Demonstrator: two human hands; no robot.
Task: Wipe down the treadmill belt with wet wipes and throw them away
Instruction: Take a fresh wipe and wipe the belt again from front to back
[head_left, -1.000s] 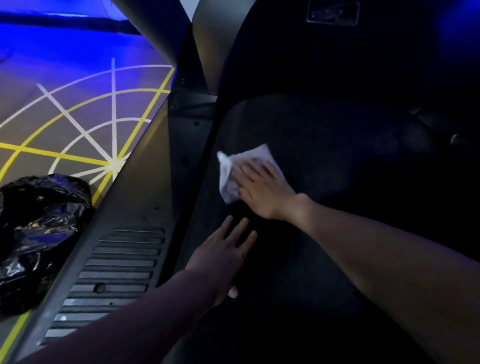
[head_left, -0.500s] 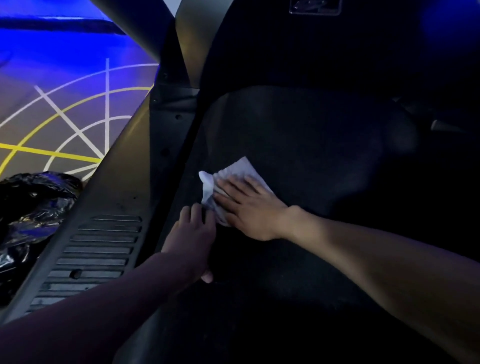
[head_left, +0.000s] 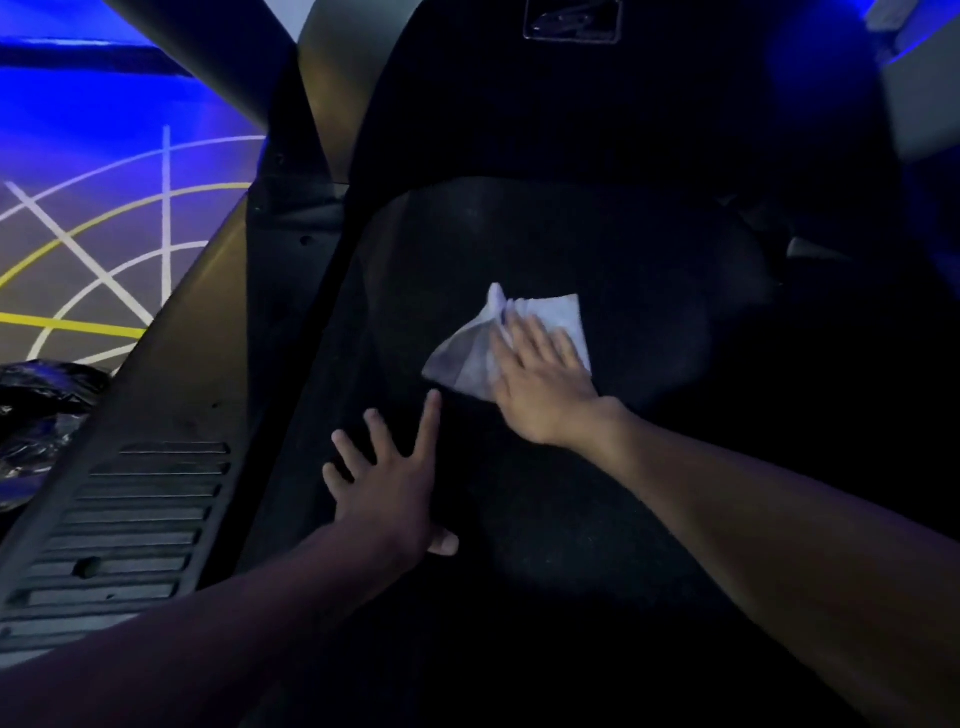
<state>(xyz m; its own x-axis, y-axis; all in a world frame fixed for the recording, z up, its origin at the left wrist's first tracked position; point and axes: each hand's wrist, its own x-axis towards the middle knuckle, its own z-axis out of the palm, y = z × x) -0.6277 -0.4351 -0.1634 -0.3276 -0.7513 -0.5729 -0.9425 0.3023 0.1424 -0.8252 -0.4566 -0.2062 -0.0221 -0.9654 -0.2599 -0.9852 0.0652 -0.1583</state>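
The black treadmill belt (head_left: 545, 519) fills the middle of the view, lit dimly. A white wet wipe (head_left: 467, 353) lies crumpled on the belt near its centre. My right hand (head_left: 540, 379) presses flat on the wipe with straight fingers, covering its near right part. My left hand (head_left: 389, 483) rests flat on the belt with fingers spread, just below and left of the wipe, not touching it.
A grey side rail (head_left: 171, 415) with a ribbed foot pad (head_left: 130, 525) runs along the belt's left edge. A crumpled black plastic bag (head_left: 36, 415) lies on the floor at far left. The dark motor cover (head_left: 571, 104) rises beyond the belt.
My right hand has slid the wipe to the right, away from the belt's left edge. My left hand has opened out, its fingers spread flat on the belt.
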